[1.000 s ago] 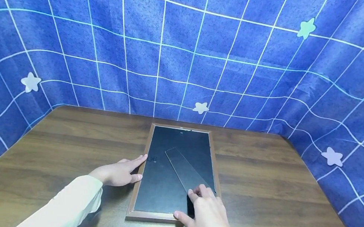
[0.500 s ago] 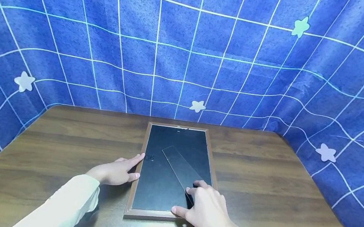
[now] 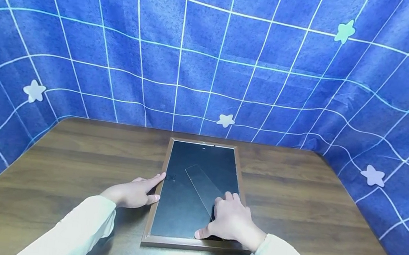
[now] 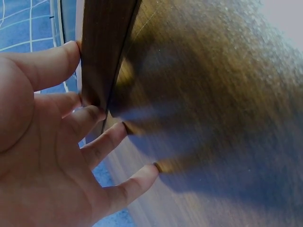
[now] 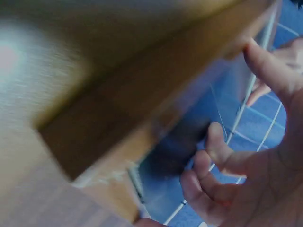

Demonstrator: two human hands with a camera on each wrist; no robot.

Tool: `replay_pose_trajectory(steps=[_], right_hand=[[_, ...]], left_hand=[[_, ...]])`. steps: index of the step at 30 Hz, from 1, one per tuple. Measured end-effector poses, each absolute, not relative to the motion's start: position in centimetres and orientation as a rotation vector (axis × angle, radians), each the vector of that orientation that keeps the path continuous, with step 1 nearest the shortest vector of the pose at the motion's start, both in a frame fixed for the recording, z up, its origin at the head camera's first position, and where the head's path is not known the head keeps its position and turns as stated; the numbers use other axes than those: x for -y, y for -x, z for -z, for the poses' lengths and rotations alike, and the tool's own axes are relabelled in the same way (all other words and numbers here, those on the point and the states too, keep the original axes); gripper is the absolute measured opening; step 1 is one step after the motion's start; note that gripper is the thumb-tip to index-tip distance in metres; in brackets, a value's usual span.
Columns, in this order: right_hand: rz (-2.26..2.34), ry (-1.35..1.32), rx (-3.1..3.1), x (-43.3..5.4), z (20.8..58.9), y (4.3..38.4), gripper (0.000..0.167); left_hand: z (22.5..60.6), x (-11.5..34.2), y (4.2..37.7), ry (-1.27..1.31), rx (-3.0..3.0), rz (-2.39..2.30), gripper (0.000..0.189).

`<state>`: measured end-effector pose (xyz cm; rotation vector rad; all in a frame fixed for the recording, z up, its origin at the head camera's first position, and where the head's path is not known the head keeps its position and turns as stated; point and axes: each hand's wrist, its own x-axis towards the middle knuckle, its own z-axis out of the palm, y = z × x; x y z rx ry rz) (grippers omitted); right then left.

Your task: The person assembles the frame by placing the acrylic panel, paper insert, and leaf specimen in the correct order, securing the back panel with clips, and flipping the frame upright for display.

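Note:
A wooden picture frame (image 3: 172, 242) lies face down on the table, its black backing board (image 3: 183, 209) turned up. A flat black easel leg (image 3: 202, 182) slants across the board. My left hand (image 3: 132, 194) touches the left rail with spread fingers; in the left wrist view, thumb and some fingers rest against the side rail (image 4: 102, 47). Over the lower right part lies my right hand (image 3: 230, 218), its thumb at the near rail. The right wrist view shows its bent fingers (image 5: 215, 137) against the board and the thumb on the rail (image 5: 128, 109). It covers the leg's lower end.
The brown wood-grain table (image 3: 92, 144) extends on both sides of the frame. Behind it and along the sides hangs a blue curtain (image 3: 195, 72) with a light grid and stars. The frame's far end lies near the table's back edge.
My right hand has shifted slightly up and turned, its fingers now farther over the board and its sleeve higher. The left hand and the frame keep their places.

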<state>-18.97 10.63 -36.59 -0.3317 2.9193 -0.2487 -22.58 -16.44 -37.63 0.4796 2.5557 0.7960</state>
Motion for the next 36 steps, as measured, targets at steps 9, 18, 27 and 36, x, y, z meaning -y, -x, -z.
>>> replay_pose_trajectory(steps=[9,18,27,36], right_hand=[[0.109,0.297,-2.804,-10.1,35.7,20.2,0.096],[0.332,0.551,-2.897,-11.8,36.5,19.0,0.060],[0.766,0.684,-2.770,-11.8,36.1,20.9,0.029],[0.615,0.511,-2.825,-8.8,35.0,22.9,0.045]], left_hand=[[37.4,16.2,22.5,-0.507,-2.564,-0.775,0.071],[37.5,16.1,22.7,-0.506,-2.541,-0.766,0.071],[38.0,17.4,23.6,-0.468,-2.432,-0.783,0.088],[39.1,18.4,24.7,-0.481,-2.441,-0.751,0.099]])
